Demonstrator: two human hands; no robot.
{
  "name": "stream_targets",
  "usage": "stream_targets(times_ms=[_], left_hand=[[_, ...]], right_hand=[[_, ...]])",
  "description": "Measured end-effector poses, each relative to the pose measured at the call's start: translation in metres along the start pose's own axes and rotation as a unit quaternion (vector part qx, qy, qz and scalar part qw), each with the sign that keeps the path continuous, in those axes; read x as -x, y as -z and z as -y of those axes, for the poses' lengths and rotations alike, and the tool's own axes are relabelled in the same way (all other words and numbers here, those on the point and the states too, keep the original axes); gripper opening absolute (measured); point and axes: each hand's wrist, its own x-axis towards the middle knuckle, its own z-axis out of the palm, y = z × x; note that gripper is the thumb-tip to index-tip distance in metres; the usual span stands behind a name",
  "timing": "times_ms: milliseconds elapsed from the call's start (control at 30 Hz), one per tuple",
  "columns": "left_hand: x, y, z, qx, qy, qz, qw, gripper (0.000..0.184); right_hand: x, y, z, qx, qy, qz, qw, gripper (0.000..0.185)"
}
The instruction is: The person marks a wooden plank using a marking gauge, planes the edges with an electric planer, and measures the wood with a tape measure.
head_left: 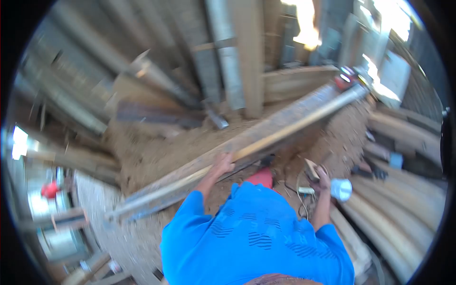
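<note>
A long wooden beam [285,124] runs slantwise across the view, from the lower left to the upper right. My left hand [223,164] is on its near edge around the middle, fingers apparently curled over the wood. Off to the right of the beam, my right hand [324,179] is closed round a small tan wooden piece [311,168]; blur hides its exact kind. Just beside that hand is a pale bluish-white container [341,189]. A small pale object with a cord [306,190] lies below it.
A red and black object [346,78] rests at the beam's far end. Planks and posts [249,57] lean along the back. More timbers [389,209] lie at the right. Loose dirt [152,156] covers the ground. A red object [50,190] shows at far left.
</note>
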Motion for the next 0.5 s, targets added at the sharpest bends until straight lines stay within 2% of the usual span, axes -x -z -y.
stream_targets(times_ms=[133,167,267,300,400,433,500], left_hand=[[-0.067,0.001,-0.08,0.004,-0.039,0.011,0.999,0.067],[-0.086,0.006,-0.1,0.01,-0.043,0.005,0.999,0.069],[-0.164,-0.002,-0.159,0.048,-0.09,0.034,0.994,0.077],[-0.182,0.003,-0.18,0.061,-0.11,0.041,0.991,0.078],[-0.243,0.013,-0.251,0.083,-0.173,0.052,0.98,0.08],[-0.265,0.01,-0.271,0.079,-0.192,0.047,0.977,0.081],[-0.299,0.009,-0.309,0.077,-0.208,0.039,0.974,0.082]], right_hand=[[0.005,0.046,0.02,-0.011,0.034,0.009,0.999,0.032],[0.005,0.06,0.021,-0.026,0.034,-0.055,0.998,0.03],[0.024,0.097,0.033,-0.066,0.059,-0.157,0.984,0.028],[0.036,0.105,0.038,-0.04,0.063,-0.178,0.981,0.027],[0.058,0.148,0.02,-0.08,0.09,-0.221,0.968,0.028],[0.072,0.149,0.019,-0.069,0.062,-0.292,0.952,0.029],[0.088,0.169,0.004,-0.101,0.058,-0.311,0.943,0.032]])
